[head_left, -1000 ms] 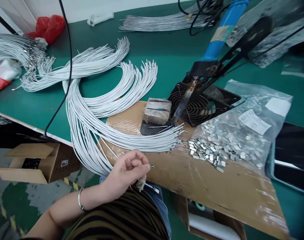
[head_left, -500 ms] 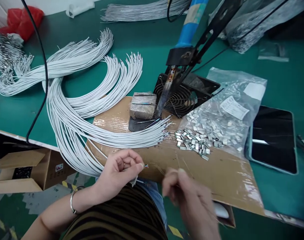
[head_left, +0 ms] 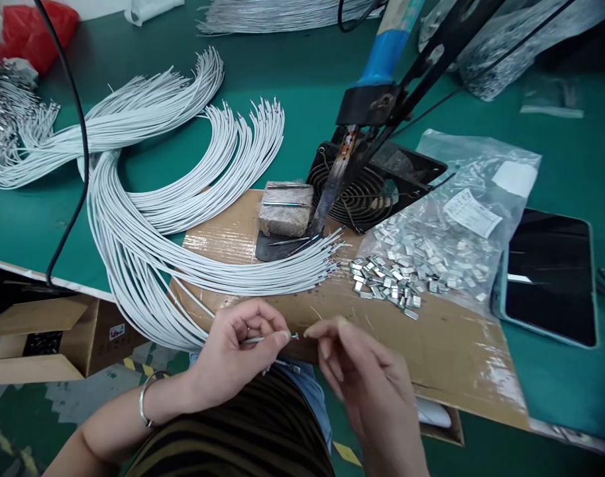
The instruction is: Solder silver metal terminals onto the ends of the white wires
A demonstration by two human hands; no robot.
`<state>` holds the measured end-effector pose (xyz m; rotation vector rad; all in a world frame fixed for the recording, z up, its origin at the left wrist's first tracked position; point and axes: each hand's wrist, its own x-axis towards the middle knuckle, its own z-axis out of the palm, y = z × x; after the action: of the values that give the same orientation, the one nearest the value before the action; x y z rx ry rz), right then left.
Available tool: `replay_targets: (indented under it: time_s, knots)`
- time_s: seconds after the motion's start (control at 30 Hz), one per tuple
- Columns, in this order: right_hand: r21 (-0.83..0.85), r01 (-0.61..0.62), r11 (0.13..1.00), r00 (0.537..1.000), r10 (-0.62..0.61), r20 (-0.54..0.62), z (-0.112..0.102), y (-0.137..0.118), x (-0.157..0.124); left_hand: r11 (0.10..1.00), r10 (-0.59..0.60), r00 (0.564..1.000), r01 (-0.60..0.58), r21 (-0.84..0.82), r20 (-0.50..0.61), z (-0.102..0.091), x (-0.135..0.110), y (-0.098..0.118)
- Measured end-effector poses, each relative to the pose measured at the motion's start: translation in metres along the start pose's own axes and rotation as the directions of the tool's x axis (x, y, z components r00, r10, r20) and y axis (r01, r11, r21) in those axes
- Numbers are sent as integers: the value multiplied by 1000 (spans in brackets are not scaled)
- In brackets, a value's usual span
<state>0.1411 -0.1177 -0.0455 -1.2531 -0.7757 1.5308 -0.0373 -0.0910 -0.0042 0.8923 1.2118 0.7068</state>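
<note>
Green workbench [head_left: 302, 86] runs across the frame, with a red plastic bag [head_left: 38, 33] at the upper left and a bundle of white wires [head_left: 183, 258] curving onto a cardboard sheet [head_left: 431, 351] at centre. Beyond the wire ends lie loose metal clips [head_left: 389, 285], beside a clear plastic bag [head_left: 481, 199] of more clips, and a soldering iron [head_left: 334, 182] stands over a round fan [head_left: 356, 199]. Near the bottom, the curled left hand [head_left: 237, 351] pinches one thin white wire [head_left: 265, 339] between thumb and fingers, its coloured tip pointing right. The right hand [head_left: 366, 377] sits just beside that tip, fingers loosely bunched; whether it holds anything cannot be told.
</note>
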Motion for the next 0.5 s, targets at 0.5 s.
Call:
replay_targets:
  time_s: [0.5]
  knots:
    - [-286, 278, 917, 938, -323, -127, 29, 7, -19, 947, 250, 967, -232, 222, -53, 7, -10, -19]
